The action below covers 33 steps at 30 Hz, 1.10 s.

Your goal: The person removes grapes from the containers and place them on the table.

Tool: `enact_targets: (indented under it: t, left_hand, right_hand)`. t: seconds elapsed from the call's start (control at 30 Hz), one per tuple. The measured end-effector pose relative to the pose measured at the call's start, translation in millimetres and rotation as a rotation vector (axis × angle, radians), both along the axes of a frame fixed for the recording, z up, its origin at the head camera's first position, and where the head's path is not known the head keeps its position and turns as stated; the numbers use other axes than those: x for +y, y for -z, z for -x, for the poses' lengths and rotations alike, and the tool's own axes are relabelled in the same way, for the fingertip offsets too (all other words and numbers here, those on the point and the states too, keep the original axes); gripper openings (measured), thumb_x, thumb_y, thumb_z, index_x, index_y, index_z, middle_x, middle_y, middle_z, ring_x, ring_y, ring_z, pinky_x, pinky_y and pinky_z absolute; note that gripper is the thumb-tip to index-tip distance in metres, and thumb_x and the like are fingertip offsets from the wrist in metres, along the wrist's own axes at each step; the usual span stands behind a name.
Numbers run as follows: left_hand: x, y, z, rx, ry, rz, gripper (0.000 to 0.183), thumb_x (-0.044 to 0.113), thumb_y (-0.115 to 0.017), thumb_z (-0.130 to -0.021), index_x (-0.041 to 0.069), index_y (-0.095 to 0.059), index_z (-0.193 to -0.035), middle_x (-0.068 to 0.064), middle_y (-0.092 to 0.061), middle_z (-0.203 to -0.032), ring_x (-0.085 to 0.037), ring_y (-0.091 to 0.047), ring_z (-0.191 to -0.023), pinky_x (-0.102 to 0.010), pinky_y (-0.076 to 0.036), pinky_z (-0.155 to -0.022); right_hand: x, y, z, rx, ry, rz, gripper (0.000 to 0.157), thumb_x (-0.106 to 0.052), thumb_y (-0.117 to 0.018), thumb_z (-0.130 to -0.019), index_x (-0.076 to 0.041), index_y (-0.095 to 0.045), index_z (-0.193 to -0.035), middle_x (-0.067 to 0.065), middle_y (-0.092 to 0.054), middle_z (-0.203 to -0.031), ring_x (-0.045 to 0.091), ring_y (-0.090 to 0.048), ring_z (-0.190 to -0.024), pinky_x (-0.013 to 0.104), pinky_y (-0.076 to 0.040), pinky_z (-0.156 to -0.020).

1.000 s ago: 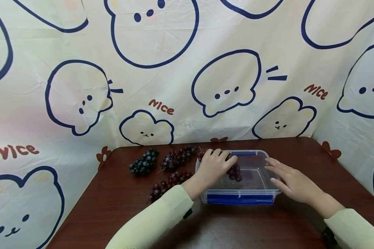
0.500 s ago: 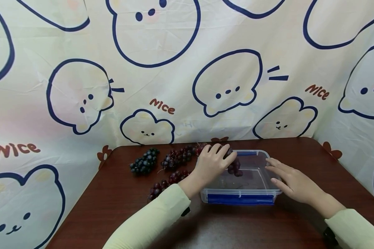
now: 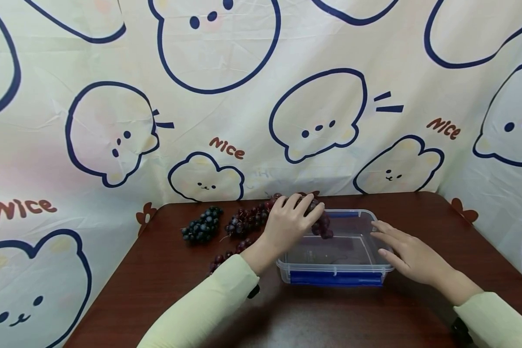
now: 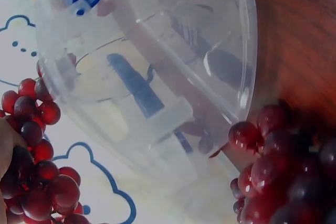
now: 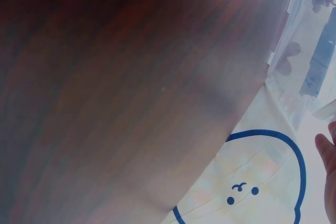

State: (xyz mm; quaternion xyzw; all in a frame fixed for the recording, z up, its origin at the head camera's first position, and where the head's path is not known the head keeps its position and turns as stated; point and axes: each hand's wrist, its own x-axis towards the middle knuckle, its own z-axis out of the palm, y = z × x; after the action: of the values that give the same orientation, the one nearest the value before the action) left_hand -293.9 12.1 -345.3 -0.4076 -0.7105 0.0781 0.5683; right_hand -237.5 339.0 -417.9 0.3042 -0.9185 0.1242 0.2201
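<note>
My left hand (image 3: 289,224) grips a bunch of red grapes (image 3: 324,227) from above, over the back left part of a clear plastic box (image 3: 337,267). In the left wrist view the held grapes (image 4: 44,182) hang off the table, with part of a finger beside them. Blue clips run along the box's front and back sides, and its inside shows bare plastic. At the box's right side is my right hand (image 3: 411,253), its fingers extended and near or touching the rim. The right wrist view catches only some fingertips (image 5: 326,153) by the box.
Left of the box lie a dark blue-black grape bunch (image 3: 203,225), a dark red bunch (image 3: 245,221), and another red bunch (image 3: 226,256) partly behind my left forearm. The brown table (image 3: 313,319) ends at a cartoon-printed cloth (image 3: 261,121) along the back.
My left hand has moved left and slightly back with the grapes, from over the box's inside toward its back left rim. The right hand and the box have stayed put.
</note>
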Motion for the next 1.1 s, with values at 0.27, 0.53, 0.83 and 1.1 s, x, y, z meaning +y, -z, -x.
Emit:
enact_targets:
  t: [0.27,0.53,0.83,1.1]
  left_hand:
    - [-16.2,-8.8,-4.2,-0.013,-0.043,-0.029,0.024,0.011,-0.054,-0.099,0.020,-0.071,-0.112,-0.006,-0.069,-0.111,-0.022,-0.066,-0.089,-0.039,-0.053,-0.066]
    - [-37.0,-14.0,-3.5,-0.029,-0.073,-0.054,0.024,0.011,-0.052,-0.100,0.018,-0.071,-0.111,-0.007,-0.069,-0.110,-0.024,-0.066,-0.089,-0.040,-0.054,-0.066]
    - [-60.3,-20.2,-1.4,-0.027,-0.130,-0.094,0.024,0.011,-0.050,-0.101,0.017,-0.070,-0.112,-0.007,-0.068,-0.111,-0.026,-0.066,-0.089,-0.040,-0.054,-0.068]
    - [-80.1,-22.6,-2.1,-0.044,-0.184,-0.115,0.026,0.010,-0.048,-0.102,0.017,-0.071,-0.113,-0.007,-0.069,-0.110,-0.026,-0.066,-0.089,-0.040,-0.054,-0.066]
  right_hand:
    - [-1.1,-1.1,-0.2,0.006,-0.007,-0.002,0.042,-0.017,-0.068,-0.089,-0.003,-0.061,-0.128,0.016,-0.047,-0.143,0.037,-0.051,-0.123,0.008,-0.008,-0.102]
    - [-1.8,-1.8,-2.3,0.003,0.010,-0.006,0.043,-0.018,-0.069,-0.089,-0.006,-0.061,-0.129,0.016,-0.048,-0.143,0.036,-0.051,-0.123,0.012,-0.013,-0.103]
    - [-0.9,-2.0,-2.8,0.003,0.026,-0.017,0.044,-0.021,-0.068,-0.089,-0.007,-0.061,-0.130,0.014,-0.048,-0.143,0.034,-0.051,-0.123,0.025,-0.031,-0.105]
    - [-1.2,-3.0,-3.5,0.001,0.019,-0.013,0.044,-0.020,-0.069,-0.089,-0.008,-0.060,-0.130,0.014,-0.047,-0.144,0.035,-0.051,-0.123,0.021,-0.026,-0.106]
